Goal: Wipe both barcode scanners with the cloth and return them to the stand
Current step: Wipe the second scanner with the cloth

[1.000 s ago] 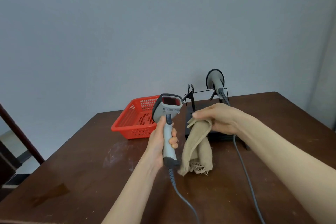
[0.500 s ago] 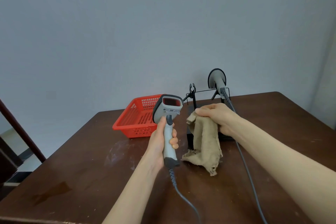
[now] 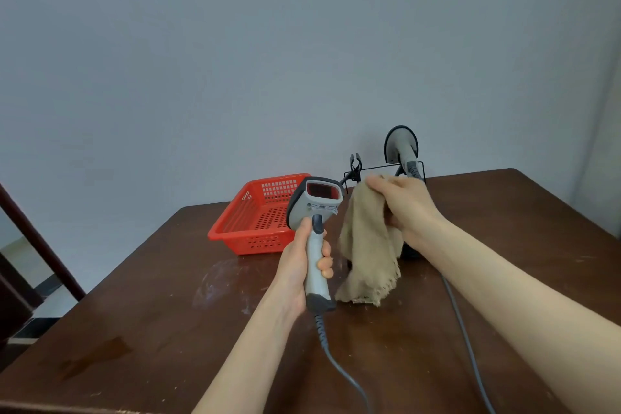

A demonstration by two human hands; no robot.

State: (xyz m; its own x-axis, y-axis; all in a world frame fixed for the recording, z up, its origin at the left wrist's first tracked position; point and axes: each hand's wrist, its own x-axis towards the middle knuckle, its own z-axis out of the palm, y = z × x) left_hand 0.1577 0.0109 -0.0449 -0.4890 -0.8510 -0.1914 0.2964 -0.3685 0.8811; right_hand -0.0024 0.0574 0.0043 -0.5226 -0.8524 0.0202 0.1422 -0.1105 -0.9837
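My left hand (image 3: pixel 304 264) grips the handle of a grey barcode scanner (image 3: pixel 314 212), held upright above the table with its red window facing me. Its cable (image 3: pixel 339 366) trails toward the near edge. My right hand (image 3: pixel 401 205) holds a beige cloth (image 3: pixel 368 245) by its top, just right of the scanner's head; the cloth hangs down and its lower end touches the table. A second grey scanner (image 3: pixel 401 146) sits in the black wire stand (image 3: pixel 356 171) at the back, partly hidden by my right hand.
A red plastic basket (image 3: pixel 258 215) stands on the brown table (image 3: pixel 151 312) left of the stand. The second scanner's cable (image 3: pixel 465 329) runs along the table under my right forearm. A dark wooden post (image 3: pixel 40 239) stands beyond the left edge.
My right hand has lifted the cloth higher and closer to the scanner's head. The left hand has kept the scanner almost still.
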